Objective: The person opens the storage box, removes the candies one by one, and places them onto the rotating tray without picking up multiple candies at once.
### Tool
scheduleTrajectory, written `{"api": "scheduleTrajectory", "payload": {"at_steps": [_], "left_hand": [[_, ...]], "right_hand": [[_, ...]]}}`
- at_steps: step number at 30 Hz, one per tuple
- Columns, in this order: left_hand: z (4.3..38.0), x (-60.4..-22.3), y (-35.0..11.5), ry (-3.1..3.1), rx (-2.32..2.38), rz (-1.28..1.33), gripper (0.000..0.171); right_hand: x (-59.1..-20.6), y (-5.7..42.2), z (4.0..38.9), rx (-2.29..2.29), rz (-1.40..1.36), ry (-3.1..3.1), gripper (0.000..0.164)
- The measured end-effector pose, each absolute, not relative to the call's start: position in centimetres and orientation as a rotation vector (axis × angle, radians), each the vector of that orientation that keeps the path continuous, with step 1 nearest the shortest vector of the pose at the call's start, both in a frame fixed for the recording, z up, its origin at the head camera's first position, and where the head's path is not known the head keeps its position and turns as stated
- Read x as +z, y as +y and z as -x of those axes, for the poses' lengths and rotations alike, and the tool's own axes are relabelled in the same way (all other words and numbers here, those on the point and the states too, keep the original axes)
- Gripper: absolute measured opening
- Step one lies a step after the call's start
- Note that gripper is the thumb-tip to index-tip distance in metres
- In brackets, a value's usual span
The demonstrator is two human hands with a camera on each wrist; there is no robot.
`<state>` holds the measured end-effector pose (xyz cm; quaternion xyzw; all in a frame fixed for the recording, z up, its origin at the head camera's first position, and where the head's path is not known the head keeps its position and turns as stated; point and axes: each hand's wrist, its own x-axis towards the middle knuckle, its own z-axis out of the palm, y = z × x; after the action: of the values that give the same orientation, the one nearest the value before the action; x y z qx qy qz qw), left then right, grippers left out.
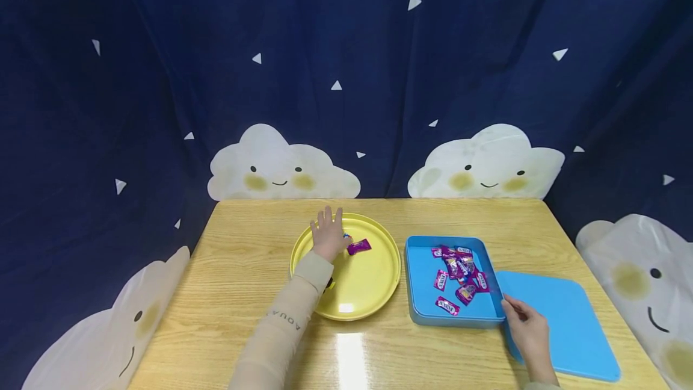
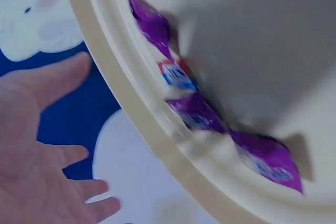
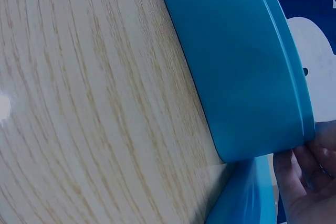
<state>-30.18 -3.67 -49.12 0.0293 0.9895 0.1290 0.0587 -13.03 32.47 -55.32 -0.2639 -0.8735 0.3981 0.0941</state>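
My left hand (image 1: pixel 327 235), fingers spread, is over the far left part of a round yellow tray (image 1: pixel 373 281). A purple-wrapped candy (image 1: pixel 359 247) lies in the tray near the thumb. In the left wrist view, several wrapped candies lie along the tray's inner edge, among them a red-and-blue one (image 2: pixel 177 74); the left hand (image 2: pixel 42 145) holds nothing. At the near right corner of a blue box (image 1: pixel 414 281), my right hand (image 1: pixel 530 336) pinches the rim. Several purple-wrapped candies (image 1: pixel 447 306) lie scattered inside the box. The right wrist view shows fingers at that corner (image 3: pixel 310 177).
A flat blue lid (image 1: pixel 568 324) lies on the wooden table (image 1: pixel 227 269) right of the box, partly under the right hand. Behind the table hangs a dark blue curtain (image 1: pixel 346 35) with white clouds and triangles. Something small, black and yellow (image 1: pixel 329 284) shows beside the left forearm.
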Motion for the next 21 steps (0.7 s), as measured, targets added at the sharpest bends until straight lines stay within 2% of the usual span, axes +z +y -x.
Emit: {"api": "scheduleTrajectory", "payload": {"at_steps": [6, 13, 21], "left_hand": [[30.3, -49.1, -0.9, 3.057, 0.295, -0.319, 0.083], [30.0, -49.4, 3.2, 3.054, 0.266, -0.435, 0.082], [29.0, -49.4, 7.3, 3.006, 0.278, -0.503, 0.08]], "right_hand": [[-56.3, 33.1, 13.2, 1.182, 0.774, -2.58, 0.039], [-61.1, 35.5, 14.3, 1.054, 0.778, -2.611, 0.048], [-56.6, 33.1, 13.3, 1.162, 0.784, -2.588, 0.041]]}}
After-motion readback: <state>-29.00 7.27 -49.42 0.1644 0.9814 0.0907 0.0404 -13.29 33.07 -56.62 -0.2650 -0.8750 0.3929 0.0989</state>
